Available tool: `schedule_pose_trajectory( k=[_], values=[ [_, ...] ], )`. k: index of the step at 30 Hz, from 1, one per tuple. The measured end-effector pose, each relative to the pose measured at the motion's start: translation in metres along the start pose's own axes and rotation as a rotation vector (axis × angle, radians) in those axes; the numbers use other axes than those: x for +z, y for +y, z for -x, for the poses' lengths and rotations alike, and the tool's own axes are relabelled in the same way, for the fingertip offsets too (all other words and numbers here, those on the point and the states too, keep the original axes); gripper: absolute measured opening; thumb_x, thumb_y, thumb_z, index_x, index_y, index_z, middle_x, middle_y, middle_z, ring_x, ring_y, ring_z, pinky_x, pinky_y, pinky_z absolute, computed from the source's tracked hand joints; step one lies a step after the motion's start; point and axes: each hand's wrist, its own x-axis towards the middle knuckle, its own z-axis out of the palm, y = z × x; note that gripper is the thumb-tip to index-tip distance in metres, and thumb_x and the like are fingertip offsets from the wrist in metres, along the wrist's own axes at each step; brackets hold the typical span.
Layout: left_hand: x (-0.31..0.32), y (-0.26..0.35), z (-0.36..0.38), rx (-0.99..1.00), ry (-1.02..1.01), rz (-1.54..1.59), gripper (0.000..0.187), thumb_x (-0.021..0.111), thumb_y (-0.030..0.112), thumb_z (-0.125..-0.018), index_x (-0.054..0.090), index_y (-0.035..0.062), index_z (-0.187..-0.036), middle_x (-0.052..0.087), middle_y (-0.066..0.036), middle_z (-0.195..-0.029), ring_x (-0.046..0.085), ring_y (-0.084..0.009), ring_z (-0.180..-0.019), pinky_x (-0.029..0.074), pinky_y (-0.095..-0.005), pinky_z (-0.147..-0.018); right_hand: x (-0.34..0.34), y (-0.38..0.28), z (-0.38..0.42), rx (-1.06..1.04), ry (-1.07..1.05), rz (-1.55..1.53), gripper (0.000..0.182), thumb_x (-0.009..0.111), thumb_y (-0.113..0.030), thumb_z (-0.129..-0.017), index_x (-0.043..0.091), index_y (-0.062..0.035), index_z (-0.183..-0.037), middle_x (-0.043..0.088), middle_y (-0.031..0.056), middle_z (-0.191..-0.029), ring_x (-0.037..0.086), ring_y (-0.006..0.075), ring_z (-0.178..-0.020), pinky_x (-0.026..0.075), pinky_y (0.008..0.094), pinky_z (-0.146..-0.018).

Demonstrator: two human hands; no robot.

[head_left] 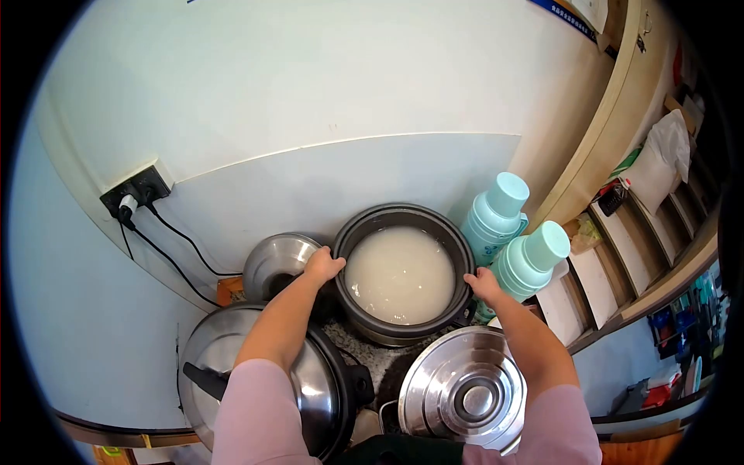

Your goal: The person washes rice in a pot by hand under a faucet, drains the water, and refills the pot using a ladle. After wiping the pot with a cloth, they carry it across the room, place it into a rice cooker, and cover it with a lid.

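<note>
A round dark pot (356, 322) holds cloudy whitish liquid (401, 275) and stands against the wall. My left hand (324, 264) has its fingers closed on the pot's left rim. On the opposite side, my right hand (484, 285) grips the right edge of the pot, just above a small dark handle. What lies under the liquid's surface cannot be made out. Two mint-green thermos flasks (490, 219) (525, 263) stand right of the pot, close to my right hand. Behind my left forearm is a round metal lid (277, 260).
A large cooker with a metal lid (209, 339) is at the lower left. A shiny stepped metal lid (434, 380) covers a pot at the lower right. Black cables (180, 267) run from a wall socket (138, 191). Shelves (612, 252) with bags stand at the right.
</note>
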Motion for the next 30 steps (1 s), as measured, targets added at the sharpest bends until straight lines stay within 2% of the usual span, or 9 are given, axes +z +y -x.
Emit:
schedule_pose_trajectory(
  k=[5, 13, 15, 19, 21, 23, 25, 28, 30],
  values=[
    [0.008, -0.004, -0.002, -0.008, -0.113, -0.246, 0.050, 0.057, 0.035, -0.068, 0.054, -0.0052, -0.098, 0.055, -0.023, -0.099, 0.054, -0.0319, -0.094, 0.042, -0.0377, -0.080, 0.002, -0.010, 0.007, 0.012, -0.040, 0.224, 0.047, 0.055, -0.030, -0.070, 0.052, 0.0115, -0.091, 0.054, 0.0304, -0.092, 0.053, 0.0398, -0.088, 0.041, 0.0401, -0.078],
    [0.010, -0.007, -0.004, 0.027, -0.085, -0.318, 0.047, 0.059, 0.039, -0.070, 0.058, -0.0039, -0.088, 0.058, -0.021, -0.091, 0.056, -0.0326, -0.088, 0.044, -0.0384, -0.076, 0.003, -0.024, 0.005, 0.061, -0.046, 0.424, 0.040, 0.052, -0.026, -0.072, 0.054, 0.0100, -0.090, 0.055, 0.0291, -0.090, 0.054, 0.0396, -0.087, 0.042, 0.0418, -0.079],
    [-0.003, -0.017, -0.009, 0.094, -0.199, -0.151, 0.049, 0.059, 0.044, -0.070, 0.058, -0.0023, -0.085, 0.059, -0.022, -0.087, 0.056, -0.0335, -0.086, 0.044, -0.0381, -0.074, -0.006, -0.037, 0.012, -0.005, -0.206, 0.676, 0.039, 0.052, -0.028, -0.073, 0.056, 0.0087, -0.088, 0.057, 0.0273, -0.086, 0.055, 0.0390, -0.085, 0.043, 0.0422, -0.077],
    [-0.047, -0.056, -0.017, 0.032, 0.092, -0.162, 0.060, 0.050, 0.054, -0.074, 0.055, -0.0038, -0.088, 0.057, -0.022, -0.090, 0.054, -0.0352, -0.084, 0.043, -0.0405, -0.074, -0.038, -0.050, 0.033, -0.232, -0.115, 0.578, 0.027, 0.054, -0.025, -0.073, 0.056, 0.0017, -0.078, 0.057, 0.0236, -0.077, 0.055, 0.0389, -0.076, 0.043, 0.0447, -0.068],
    [-0.083, -0.053, -0.004, 0.005, 0.398, -0.333, 0.057, 0.057, 0.045, -0.074, 0.048, -0.0052, -0.100, 0.051, -0.024, -0.104, 0.050, -0.0304, -0.097, 0.040, -0.0380, -0.080, -0.056, -0.061, 0.067, -0.400, -0.077, 0.528, 0.020, 0.054, -0.021, -0.073, 0.054, -0.0020, -0.079, 0.056, 0.0211, -0.072, 0.054, 0.0388, -0.069, 0.043, 0.0447, -0.062],
    [-0.135, -0.044, 0.015, -0.006, 0.713, -0.142, 0.061, 0.059, 0.035, -0.073, 0.038, -0.0063, -0.113, 0.033, -0.023, -0.125, 0.033, -0.0339, -0.115, 0.031, -0.0416, -0.091, -0.070, -0.055, 0.103, -0.417, -0.031, 0.532, 0.017, 0.056, -0.015, -0.072, 0.053, -0.0038, -0.084, 0.054, 0.0158, -0.064, 0.054, 0.0325, -0.061, 0.042, 0.0419, -0.056],
    [-0.172, -0.063, 0.005, 0.040, 1.153, -0.266, 0.071, 0.060, 0.024, -0.071, 0.022, -0.0052, -0.124, 0.019, -0.023, -0.132, 0.021, -0.0329, -0.122, 0.023, -0.0409, -0.097, -0.085, -0.049, 0.139, -0.416, 0.060, 0.415, 0.013, 0.056, -0.003, -0.070, 0.053, -0.0023, -0.083, 0.052, 0.0119, -0.061, 0.052, 0.0239, -0.054, 0.041, 0.0313, -0.052],
    [-0.230, -0.084, -0.015, -0.074, 1.182, -0.151, 0.082, 0.058, 0.015, -0.069, 0.006, -0.0062, -0.129, 0.006, -0.024, -0.136, 0.009, -0.0332, -0.127, 0.017, -0.0374, -0.102, -0.098, -0.030, 0.175, -0.468, 0.150, 0.238, 0.011, 0.053, -0.001, -0.072, 0.053, -0.0005, -0.083, 0.052, 0.0105, -0.063, 0.051, 0.0202, -0.054, 0.041, 0.0276, -0.052],
    [-0.250, -0.100, -0.034, -0.128, 1.090, -0.044, 0.086, 0.057, 0.012, -0.067, 0.001, -0.0073, -0.129, 0.002, -0.025, -0.137, 0.005, -0.0337, -0.128, 0.014, -0.0343, -0.103, -0.103, -0.020, 0.198, -0.285, 0.209, 0.166, 0.011, 0.051, 0.001, -0.074, 0.053, 0.0004, -0.085, 0.052, 0.0103, -0.065, 0.051, 0.0181, -0.056, 0.041, 0.0262, -0.052]
  ],
)
